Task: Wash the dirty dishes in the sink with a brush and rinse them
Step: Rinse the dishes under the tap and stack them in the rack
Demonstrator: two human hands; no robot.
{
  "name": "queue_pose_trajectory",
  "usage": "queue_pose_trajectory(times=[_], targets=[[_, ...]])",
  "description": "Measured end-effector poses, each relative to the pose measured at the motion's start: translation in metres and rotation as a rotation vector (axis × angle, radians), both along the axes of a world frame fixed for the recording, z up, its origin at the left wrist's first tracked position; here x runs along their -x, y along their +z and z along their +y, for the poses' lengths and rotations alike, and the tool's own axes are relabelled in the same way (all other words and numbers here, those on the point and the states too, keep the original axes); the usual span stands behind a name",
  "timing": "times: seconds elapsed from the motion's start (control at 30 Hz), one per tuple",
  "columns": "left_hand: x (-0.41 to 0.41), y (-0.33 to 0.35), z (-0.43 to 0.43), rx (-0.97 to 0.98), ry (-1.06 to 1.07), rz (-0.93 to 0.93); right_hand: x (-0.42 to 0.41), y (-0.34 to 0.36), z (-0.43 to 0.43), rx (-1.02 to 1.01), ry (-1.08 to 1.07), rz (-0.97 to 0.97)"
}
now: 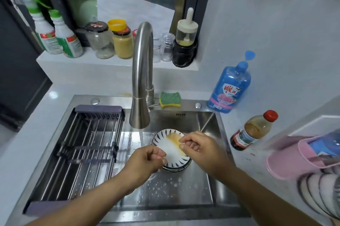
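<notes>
A white plate [170, 149] with a blue-striped rim and a yellow smear lies tilted on top of other dishes [173, 169] in the steel sink [184, 194]. My left hand [145, 161] has its fingers curled on the plate's near-left rim. My right hand [199, 149] pinches the plate's right rim between thumb and fingers. Water runs from the faucet [140, 82] and falls just left of the plate. A green and yellow sponge [170, 99] rests on the sink's back ledge. I see no brush.
A roll-up drying rack [82, 152] covers the sink's left half. A blue dish soap bottle [230, 91] and a red-capped bottle [253, 131] stand to the right. Farther right are a pink holder [294, 157] and upright plates [322, 190]. Jars and spray bottles line the windowsill.
</notes>
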State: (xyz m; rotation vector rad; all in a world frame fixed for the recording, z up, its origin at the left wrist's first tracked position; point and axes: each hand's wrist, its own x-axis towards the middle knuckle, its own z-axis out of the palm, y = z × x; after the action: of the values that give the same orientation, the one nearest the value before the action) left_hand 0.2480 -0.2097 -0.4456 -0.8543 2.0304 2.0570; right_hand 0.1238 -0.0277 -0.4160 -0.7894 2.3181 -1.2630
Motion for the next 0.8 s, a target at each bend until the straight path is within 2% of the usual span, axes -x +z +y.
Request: queue_pose_trajectory(times=[0.23,0.33,0.53,0.67,0.8], targets=[[0.010,-0.055,-0.007,-0.055,0.124,-0.106,0.022,-0.076,-0.002,-0.134,-0.077,-0.210],[0.015,-0.075,-0.012,-0.082,0.155,-0.160,0.032,-0.113,-0.009,-0.245,-0.115,-0.231],[0.009,-0.105,-0.017,-0.116,0.281,-0.272,0.039,-0.166,-0.009,-0.494,-0.403,-0.238],[0.004,-0.119,-0.013,-0.148,0.350,-0.305,0.037,-0.200,-0.007,-0.445,-0.665,-0.556],[0.012,-0.129,-0.006,-0.162,0.321,-0.307,0.034,-0.220,-0.007,-0.400,-0.660,-0.681]])
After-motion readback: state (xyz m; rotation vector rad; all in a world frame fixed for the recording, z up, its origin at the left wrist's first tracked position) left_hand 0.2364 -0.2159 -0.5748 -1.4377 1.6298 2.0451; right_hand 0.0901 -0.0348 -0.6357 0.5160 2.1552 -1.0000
